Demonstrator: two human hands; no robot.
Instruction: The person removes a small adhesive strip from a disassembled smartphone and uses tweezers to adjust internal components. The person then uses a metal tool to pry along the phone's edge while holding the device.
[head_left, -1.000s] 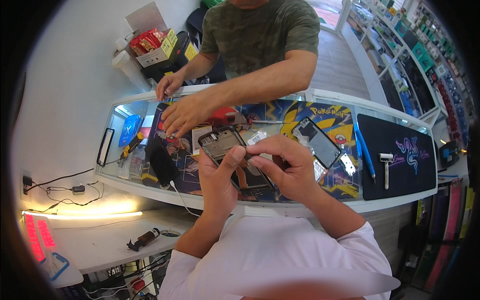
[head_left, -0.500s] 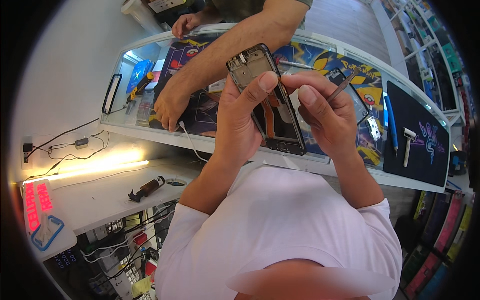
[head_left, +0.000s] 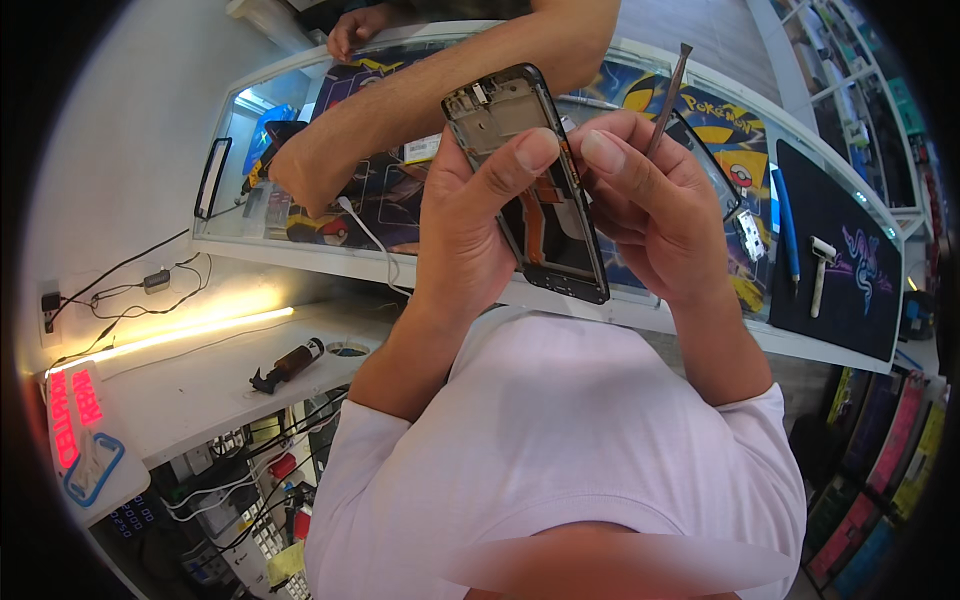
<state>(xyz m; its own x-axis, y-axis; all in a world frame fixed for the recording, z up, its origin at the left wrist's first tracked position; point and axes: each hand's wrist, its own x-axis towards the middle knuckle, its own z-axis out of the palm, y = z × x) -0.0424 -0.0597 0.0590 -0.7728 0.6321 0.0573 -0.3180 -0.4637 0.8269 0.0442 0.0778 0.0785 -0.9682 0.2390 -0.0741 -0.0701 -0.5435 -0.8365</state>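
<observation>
My left hand (head_left: 462,215) is closed around an opened phone frame (head_left: 570,262), its thumb pressed on the inner side. The frame is tilted and shows a grey metal upper section and an orange flex cable (head_left: 534,235) along its dark lower section. My right hand (head_left: 665,205) grips a slim metal pry tool (head_left: 672,95), whose flat end points up and away from me. The right thumb and fingertips are close against the frame's right edge. Whether the tool's other end touches the frame is hidden by my fingers.
Another person's forearm (head_left: 420,110) reaches across the glass counter, with a white cable (head_left: 372,232) nearby. Right of my hands are a second phone part (head_left: 712,165), a blue pen-like tool (head_left: 786,225) and a small roller (head_left: 820,275) on a black mat (head_left: 850,325). A brown bottle (head_left: 288,364) lies lower left.
The pry tool has swung more upright in my right hand. Both hands and the phone frame have shifted slightly up in the picture. The other person's hand has moved left, away from the white cable.
</observation>
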